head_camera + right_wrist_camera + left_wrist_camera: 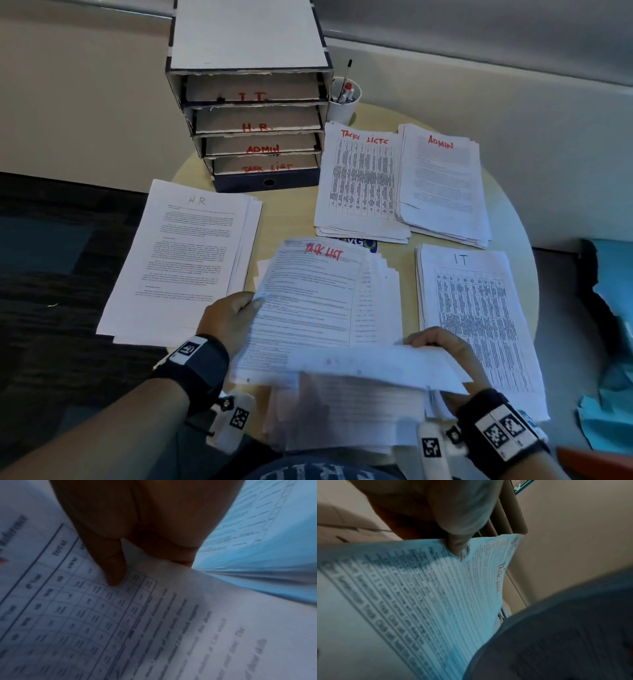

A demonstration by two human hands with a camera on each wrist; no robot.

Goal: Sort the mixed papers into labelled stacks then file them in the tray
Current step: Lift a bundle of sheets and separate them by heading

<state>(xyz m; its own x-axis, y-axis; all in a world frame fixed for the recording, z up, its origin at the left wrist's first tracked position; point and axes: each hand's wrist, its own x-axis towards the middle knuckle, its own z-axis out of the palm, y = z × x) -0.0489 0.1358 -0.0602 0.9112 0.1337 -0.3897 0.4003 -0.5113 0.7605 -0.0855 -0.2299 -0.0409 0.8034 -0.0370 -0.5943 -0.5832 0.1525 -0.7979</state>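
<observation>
A loose mixed pile [342,411] lies at the table's front. Its upper sheet [308,301], marked TASK LIST in red, is pinched at the left edge by my left hand [239,305]. The left wrist view shows the thumb [457,545] pressing on that sheet [419,595]. My right hand [438,342] grips a blurred, curled-over sheet [376,366] lifted off the pile. In the right wrist view its fingers [116,568] lie on a printed table page [85,615] under raised papers [257,534]. The four-drawer tray [267,181] stands at the back, labelled I.T., H.R., ADMIN, TASK LIST.
Sorted stacks surround the pile: H.R. [185,260] at left, TASK LISTS [363,178] and ADMIN [442,185] behind, IT [479,318] at right. A white cup with pens [344,102] stands beside the tray. The H.R. and IT stacks overhang the round table's [287,212] edge.
</observation>
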